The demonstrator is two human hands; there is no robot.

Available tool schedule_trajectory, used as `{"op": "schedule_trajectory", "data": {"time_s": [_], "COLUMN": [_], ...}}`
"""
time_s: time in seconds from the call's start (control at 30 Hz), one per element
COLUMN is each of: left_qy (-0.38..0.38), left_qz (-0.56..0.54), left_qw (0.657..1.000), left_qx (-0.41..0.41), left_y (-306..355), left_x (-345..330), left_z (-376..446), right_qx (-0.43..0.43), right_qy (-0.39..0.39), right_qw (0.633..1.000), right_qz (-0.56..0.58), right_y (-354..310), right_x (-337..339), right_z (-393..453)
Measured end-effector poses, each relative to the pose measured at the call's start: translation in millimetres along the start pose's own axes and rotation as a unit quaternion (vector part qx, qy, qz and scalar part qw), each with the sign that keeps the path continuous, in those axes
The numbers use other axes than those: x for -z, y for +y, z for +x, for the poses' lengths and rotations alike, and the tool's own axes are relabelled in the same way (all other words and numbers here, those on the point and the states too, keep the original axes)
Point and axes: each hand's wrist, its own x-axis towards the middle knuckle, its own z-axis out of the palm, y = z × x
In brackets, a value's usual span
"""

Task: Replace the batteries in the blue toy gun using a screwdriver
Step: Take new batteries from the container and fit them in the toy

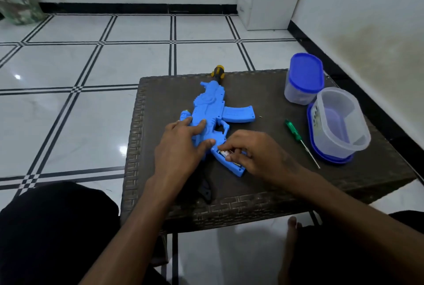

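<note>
Two bare hands work over the blue toy gun [212,110], which lies flat on its side on the dark woven counter [263,92], muzzle pointing away from the person. Furthest left, the left hand [181,147] rests on the gun's body with its fingers [199,124] nearly straight and spread, pressing it down rather than gripping it. Just right of those fingers sits the open battery compartment [226,158] in the grip, where a battery end shows white. The right hand [250,154] has its fingers [226,147] curled into that opening, apparently pinching a battery [223,153]; how firm the pinch is I cannot tell.

The gun looks like thin moulded plastic: light, stiff, hollow and smooth, so it would likely skate across the counter if prodded without that flat left palm holding it. The broad body is the sensible place to pin it; the trigger guard and slim grip walls seem the weakest parts. The battery is small, smooth and probably spring-loaded, best levered out by one end.

Well to the right of the right fingers lies the green-handled screwdriver [294,132], untouched, with a tiny screw [260,116] near it. Beyond that stand an open clear tub [339,121] and a blue-lidded tub [304,78].
</note>
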Motion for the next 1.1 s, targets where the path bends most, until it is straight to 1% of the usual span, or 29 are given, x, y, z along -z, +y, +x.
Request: {"op": "schedule_trajectory", "data": {"time_s": [0.17,0.37,0.57,0.7,0.73,0.77,0.87,0.93,1.03,1.1], "left_qy": [0.001,0.001,-0.008,-0.013,-0.012,-0.010,-0.003,-0.001,-0.005,-0.004], "left_qz": [0.016,0.019,0.029,0.025,0.022,0.018,0.020,0.032,0.062,0.076], "left_qw": [1.000,1.000,0.999,0.999,1.000,1.000,1.000,0.999,0.998,0.997], "left_qx": [0.000,0.007,0.011,0.017,0.018,0.018,0.015,0.019,0.023,0.028], "left_y": [1.7,1.5,4.9,3.4,3.8,4.2,6.3,8.0,11.9,12.9], "left_x": [1.0,1.2,3.1,2.8,3.3,3.5,3.9,4.4,6.0,8.6], "left_z": [-1.7,-0.9,-2.2,-1.2,-1.6,-1.6,-1.7,-3.5,-7.5,-9.5], "right_qx": [0.064,0.088,0.070,0.030,0.023,0.013,-0.060,-0.113,-0.161,-0.196], "right_qy": [-0.027,-0.091,-0.124,-0.181,-0.179,-0.160,-0.050,-0.011,-0.003,-0.030], "right_qw": [0.994,0.981,0.973,0.964,0.967,0.973,0.994,0.991,0.983,0.973], "right_qz": [-0.089,-0.144,-0.184,-0.193,-0.182,-0.164,-0.082,-0.064,-0.082,-0.122], "right_y": [-1.0,-3.8,-7.9,-16.8,-18.7,-18.9,-14.3,-11.4,-8.4,-3.3], "right_x": [-0.5,5.3,10.6,21.1,23.9,27.4,44.1,54.0,56.9,53.4], "right_z": [0.2,-1.0,2.1,6.9,5.5,3.0,-9.8,-20.3,-35.2,-43.0]}}
